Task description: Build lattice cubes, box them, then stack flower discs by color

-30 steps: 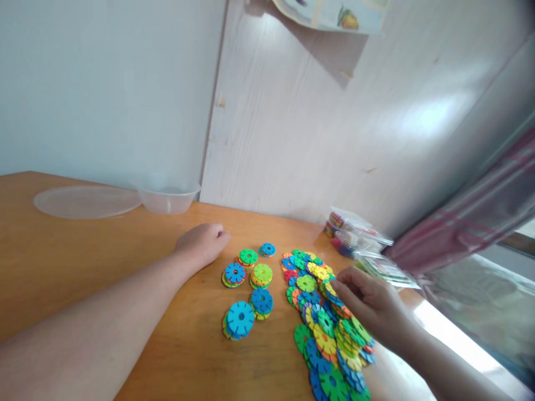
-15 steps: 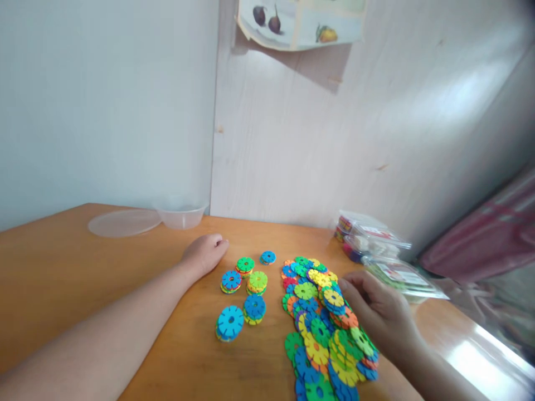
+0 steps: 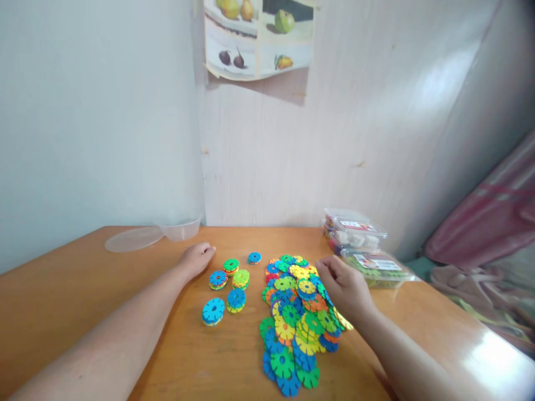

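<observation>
Your wooden table (image 3: 188, 362), a heap of notched discs (image 3: 288, 314) on it, your right hand (image 3: 343, 284) curled at the heap's right edge, any grip impossible to tell, your left hand (image 3: 197, 260) loosely fisted, six small disc stacks (image 3: 236, 299) nearby.

My right hand (image 3: 343, 283) covers part of the right edge of the disc pile (image 3: 288, 315), and its curled fingertips are hidden from me, so I can't tell whether they pinch a disc. The fingertips of my left hand (image 3: 196, 260) are tucked out of sight as well. The top edge cuts off the fruit poster (image 3: 258, 42), the right edge cuts the pink cloth (image 3: 480, 217), and the print on the box labels (image 3: 375, 262) is too small to read.
</observation>
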Action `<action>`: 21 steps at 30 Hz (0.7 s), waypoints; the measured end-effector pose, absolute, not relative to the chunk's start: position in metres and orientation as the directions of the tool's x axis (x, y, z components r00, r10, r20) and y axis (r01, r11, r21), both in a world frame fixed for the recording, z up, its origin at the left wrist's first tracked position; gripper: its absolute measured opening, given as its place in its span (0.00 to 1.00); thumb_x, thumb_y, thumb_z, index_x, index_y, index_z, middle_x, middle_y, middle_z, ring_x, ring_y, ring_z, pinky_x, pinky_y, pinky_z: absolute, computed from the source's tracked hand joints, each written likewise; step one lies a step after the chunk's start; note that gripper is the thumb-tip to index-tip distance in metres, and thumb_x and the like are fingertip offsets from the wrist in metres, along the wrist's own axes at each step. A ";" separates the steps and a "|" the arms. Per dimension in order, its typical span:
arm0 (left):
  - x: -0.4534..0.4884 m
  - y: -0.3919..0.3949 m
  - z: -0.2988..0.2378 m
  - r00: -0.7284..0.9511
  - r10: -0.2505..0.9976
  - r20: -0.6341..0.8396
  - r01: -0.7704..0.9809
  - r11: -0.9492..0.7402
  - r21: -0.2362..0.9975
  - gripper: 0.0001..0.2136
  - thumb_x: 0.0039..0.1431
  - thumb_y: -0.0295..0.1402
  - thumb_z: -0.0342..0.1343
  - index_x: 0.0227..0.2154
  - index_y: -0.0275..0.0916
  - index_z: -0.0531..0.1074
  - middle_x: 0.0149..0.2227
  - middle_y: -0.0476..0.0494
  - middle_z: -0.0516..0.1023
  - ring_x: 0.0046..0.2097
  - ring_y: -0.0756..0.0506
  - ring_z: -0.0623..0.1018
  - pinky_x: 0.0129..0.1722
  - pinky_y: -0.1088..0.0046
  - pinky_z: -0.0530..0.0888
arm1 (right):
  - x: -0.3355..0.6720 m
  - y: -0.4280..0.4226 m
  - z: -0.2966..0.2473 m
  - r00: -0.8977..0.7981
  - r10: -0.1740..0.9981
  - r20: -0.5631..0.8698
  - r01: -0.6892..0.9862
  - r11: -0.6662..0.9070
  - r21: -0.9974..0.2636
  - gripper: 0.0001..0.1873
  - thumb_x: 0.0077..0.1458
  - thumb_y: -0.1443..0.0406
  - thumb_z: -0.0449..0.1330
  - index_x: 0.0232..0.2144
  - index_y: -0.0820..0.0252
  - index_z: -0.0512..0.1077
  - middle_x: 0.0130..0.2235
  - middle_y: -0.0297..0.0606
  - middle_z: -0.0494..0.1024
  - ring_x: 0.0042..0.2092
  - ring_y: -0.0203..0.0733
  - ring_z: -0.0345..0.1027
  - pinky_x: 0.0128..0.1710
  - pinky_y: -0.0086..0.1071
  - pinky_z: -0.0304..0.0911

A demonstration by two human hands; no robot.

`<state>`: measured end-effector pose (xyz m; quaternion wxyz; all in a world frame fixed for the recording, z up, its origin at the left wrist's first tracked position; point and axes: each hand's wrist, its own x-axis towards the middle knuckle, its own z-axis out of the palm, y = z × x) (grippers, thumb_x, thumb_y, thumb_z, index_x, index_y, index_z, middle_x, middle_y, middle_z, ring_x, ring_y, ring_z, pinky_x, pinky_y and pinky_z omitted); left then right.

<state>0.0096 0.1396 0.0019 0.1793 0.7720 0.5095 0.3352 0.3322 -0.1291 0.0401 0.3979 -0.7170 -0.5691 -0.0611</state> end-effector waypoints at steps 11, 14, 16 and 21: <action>-0.017 0.085 0.007 -0.042 0.986 0.162 0.479 -0.122 0.869 0.12 0.46 0.42 0.56 0.27 0.38 0.72 0.29 0.43 0.78 0.35 0.43 0.76 0.35 0.69 0.69 | 0.339 -0.126 0.043 0.325 0.810 0.489 0.865 -0.045 -0.500 0.16 0.61 0.54 0.51 0.31 0.54 0.73 0.25 0.33 0.74 0.28 0.40 0.66 0.28 0.31 0.51; -0.023 0.074 0.008 -0.135 0.985 0.105 0.401 -0.043 0.915 0.11 0.44 0.41 0.57 0.27 0.38 0.71 0.28 0.43 0.77 0.34 0.43 0.77 0.34 0.69 0.71 | 0.342 -0.123 0.042 0.295 0.855 0.426 0.861 -0.044 -0.507 0.14 0.59 0.57 0.52 0.36 0.54 0.76 0.28 0.33 0.76 0.31 0.40 0.68 0.28 0.31 0.52; -0.027 0.066 0.009 -0.190 0.978 0.084 0.343 -0.013 0.939 0.11 0.44 0.40 0.57 0.27 0.38 0.70 0.28 0.44 0.76 0.33 0.44 0.77 0.33 0.70 0.72 | 0.343 -0.121 0.042 0.264 0.876 0.404 0.869 -0.034 -0.494 0.14 0.57 0.59 0.53 0.39 0.55 0.77 0.31 0.35 0.77 0.33 0.41 0.69 0.30 0.31 0.54; -0.030 0.045 0.004 -0.279 0.955 0.103 0.223 -0.040 0.974 0.11 0.47 0.40 0.55 0.30 0.38 0.70 0.30 0.44 0.76 0.35 0.45 0.78 0.36 0.70 0.73 | 0.339 -0.123 0.046 0.128 0.921 0.367 0.915 0.032 -0.401 0.17 0.56 0.60 0.56 0.44 0.58 0.77 0.38 0.39 0.79 0.42 0.43 0.70 0.40 0.32 0.58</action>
